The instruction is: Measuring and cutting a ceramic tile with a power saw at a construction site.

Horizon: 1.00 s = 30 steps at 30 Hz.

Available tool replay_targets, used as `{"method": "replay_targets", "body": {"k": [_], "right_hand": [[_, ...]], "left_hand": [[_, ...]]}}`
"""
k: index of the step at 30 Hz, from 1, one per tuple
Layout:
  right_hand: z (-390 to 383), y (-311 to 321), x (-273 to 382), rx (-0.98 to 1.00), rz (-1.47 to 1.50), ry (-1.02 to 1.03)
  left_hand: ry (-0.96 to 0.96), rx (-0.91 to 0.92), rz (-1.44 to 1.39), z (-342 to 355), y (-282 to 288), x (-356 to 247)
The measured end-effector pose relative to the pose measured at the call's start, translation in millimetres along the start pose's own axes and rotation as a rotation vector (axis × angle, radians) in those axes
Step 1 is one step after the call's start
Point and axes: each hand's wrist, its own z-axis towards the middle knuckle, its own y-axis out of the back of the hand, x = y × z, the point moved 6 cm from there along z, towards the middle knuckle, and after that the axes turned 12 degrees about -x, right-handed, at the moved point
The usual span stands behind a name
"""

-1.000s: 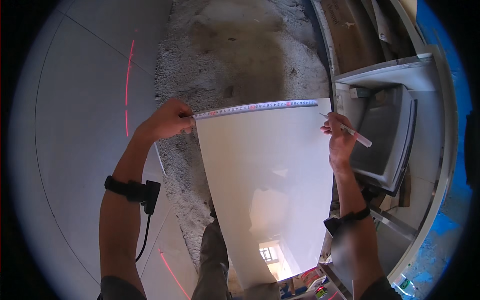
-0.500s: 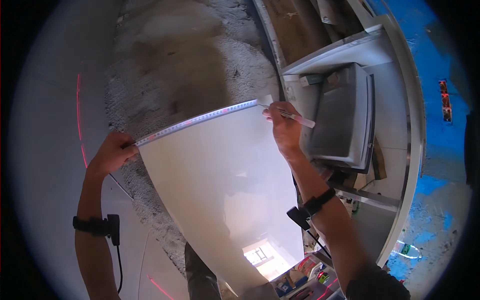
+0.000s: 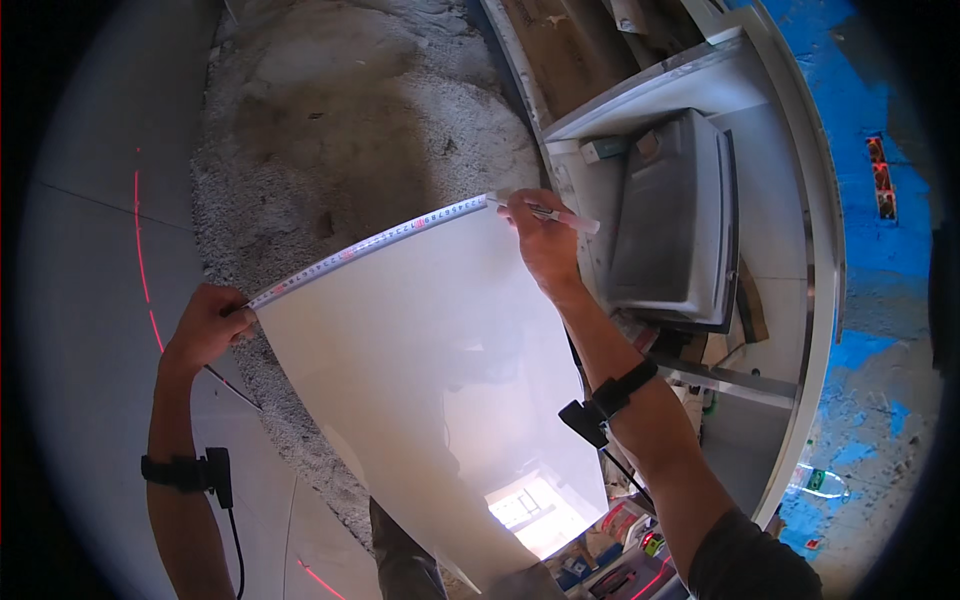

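Two hands are engaged along the far edge of a large glossy white tile [image 3: 430, 370], which stands tilted up toward me over a bed of grey mortar [image 3: 340, 130]. My left hand [image 3: 208, 325] pinches one end of a measuring tape [image 3: 370, 240] at the tile's left corner, fingers closed on it, holding that end flush with the corner so the blade lies flat along the edge. My right hand [image 3: 545, 245] sits at the opposite corner, fingers pressed together around a white marker pen [image 3: 560, 215], its tip touching the tape's other end. The blade spans the whole edge between the two hands, taut and straight, which I judge is why both ends are held down.

To my left lie laid pale floor tiles [image 3: 90, 280], crossed by a red laser line [image 3: 140, 250]. To my right stands a white shelf unit [image 3: 700, 100] carrying a grey box [image 3: 670, 220], just beside my right hand. A black wrist strap shows on each forearm. The tile's lower surface reflects a bright window.
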Motion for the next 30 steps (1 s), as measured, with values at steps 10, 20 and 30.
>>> {"method": "replay_targets", "body": {"k": [10, 20, 30], "right_hand": [[5.1, 0.5, -2.9, 0.029, -0.015, 0.081], [4.4, 0.0, -3.1, 0.025, -0.041, 0.042], [12.1, -3.1, -1.5, 0.054, -0.06, 0.052]], "left_hand": [[0.033, -0.002, -0.058, 1.2, -0.9, 0.9], [0.019, -0.013, -0.067, 1.2, -1.3, 5.1], [-0.007, -0.016, -0.048, 4.8, 0.0, 5.9]]}}
